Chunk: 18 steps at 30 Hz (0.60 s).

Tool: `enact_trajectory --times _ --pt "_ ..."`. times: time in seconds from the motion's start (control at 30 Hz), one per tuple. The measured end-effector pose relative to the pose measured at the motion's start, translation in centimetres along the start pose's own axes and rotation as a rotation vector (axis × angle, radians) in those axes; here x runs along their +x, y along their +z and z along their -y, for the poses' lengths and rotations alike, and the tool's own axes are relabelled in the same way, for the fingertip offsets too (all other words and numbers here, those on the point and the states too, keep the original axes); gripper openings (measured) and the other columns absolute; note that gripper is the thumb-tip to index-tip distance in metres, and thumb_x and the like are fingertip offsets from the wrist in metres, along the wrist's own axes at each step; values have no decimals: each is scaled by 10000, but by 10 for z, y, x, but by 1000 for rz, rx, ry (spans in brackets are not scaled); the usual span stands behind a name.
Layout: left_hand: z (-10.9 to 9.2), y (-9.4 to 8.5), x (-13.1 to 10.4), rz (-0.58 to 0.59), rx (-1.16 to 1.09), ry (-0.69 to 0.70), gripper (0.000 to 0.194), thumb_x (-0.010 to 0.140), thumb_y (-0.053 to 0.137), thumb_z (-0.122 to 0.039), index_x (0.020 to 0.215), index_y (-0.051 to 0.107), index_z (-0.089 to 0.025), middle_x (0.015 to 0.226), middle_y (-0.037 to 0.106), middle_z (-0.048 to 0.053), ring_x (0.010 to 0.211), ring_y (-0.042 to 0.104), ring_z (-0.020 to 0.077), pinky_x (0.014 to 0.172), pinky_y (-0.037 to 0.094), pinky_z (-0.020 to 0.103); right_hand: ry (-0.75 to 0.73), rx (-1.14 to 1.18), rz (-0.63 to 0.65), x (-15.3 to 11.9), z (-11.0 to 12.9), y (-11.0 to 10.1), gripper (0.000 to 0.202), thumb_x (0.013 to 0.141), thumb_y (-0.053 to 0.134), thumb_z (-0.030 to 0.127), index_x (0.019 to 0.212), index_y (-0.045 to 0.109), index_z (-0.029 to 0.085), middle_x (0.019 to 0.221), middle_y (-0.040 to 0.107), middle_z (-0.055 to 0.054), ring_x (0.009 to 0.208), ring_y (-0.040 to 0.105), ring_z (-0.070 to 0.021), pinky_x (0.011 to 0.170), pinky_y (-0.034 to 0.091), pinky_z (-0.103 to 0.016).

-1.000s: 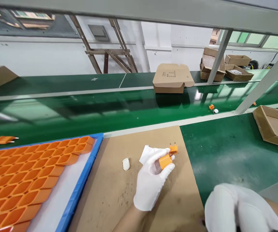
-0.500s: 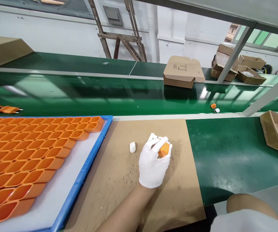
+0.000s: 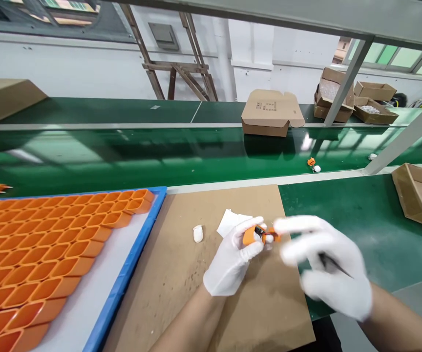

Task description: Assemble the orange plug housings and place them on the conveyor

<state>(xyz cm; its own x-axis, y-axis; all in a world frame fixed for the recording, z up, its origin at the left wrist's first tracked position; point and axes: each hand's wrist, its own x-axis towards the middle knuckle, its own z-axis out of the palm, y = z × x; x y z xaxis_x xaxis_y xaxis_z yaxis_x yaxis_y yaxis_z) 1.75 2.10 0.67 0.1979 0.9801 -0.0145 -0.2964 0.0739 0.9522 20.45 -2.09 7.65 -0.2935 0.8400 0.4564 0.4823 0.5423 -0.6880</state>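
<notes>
L hand, gloved, has its grip closed around the orange shell, approx. above the cardboard sheet on the worktop. A dark part shows at the shell's mouth; an orange plug piece sits just beside it, R of the L fingertips. R hand is blurred, fingers reaching twd that piece; can't tell if they touch, or if its grip is open or closed. Dark item by R palm, ID unclear.

Tips, IMO: hold shell steady w/ light finger pressure, mouth twd R hand. Support plug piece too, so nothing tugs betw. the two. Work low over cardboard i/c of a slip. Mind white bit & paper slip nearby; gloves prob. dull feel, so check alignment by eye.
</notes>
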Motion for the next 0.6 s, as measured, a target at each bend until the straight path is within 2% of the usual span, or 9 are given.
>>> enact_trajectory --times 0.1,0.13,0.23,0.4,0.6 --pt "2 -4 -2 53 -139 -82 418 690 811 -419 1070 713 -277 1041 627 52 911 639 229 805 541 376 3 -36 30 16 -21 21 468 818 676 221 1271 595 309 1275 622 -41 976 661 -205 782 548 -305" --pt "4 -5 -2 51 -177 -95 411 680 822 -417 1057 721 -288 1058 624 45 956 621 228 838 527 363 14 -67 39 17 -28 28 483 833 661 195 1296 579 307 1213 655 -35 925 672 -184 754 540 -280" --pt "9 -8 0 12 -195 -88 376 630 865 -398 972 752 -290 1020 613 12 922 597 179 817 506 284 8 -139 -15 11 -46 43 370 875 615 158 1215 637 303 1010 703 -7 742 661 -126 645 499 -230" --pt "13 -6 1 31 -196 -177 373 643 868 -343 993 754 -283 807 630 -5 691 597 123 674 504 253 -180 -291 -140 4 -48 44 350 847 539 65 1125 653 244 781 677 10 578 567 -109 550 422 -235" --pt "14 2 -1 86 -370 -284 352 614 884 -353 943 768 -310 769 702 -17 632 634 112 648 510 238 -24 -56 -170 7 -43 40 297 781 518 41 957 658 233 728 634 30 566 563 -84 545 421 -192"
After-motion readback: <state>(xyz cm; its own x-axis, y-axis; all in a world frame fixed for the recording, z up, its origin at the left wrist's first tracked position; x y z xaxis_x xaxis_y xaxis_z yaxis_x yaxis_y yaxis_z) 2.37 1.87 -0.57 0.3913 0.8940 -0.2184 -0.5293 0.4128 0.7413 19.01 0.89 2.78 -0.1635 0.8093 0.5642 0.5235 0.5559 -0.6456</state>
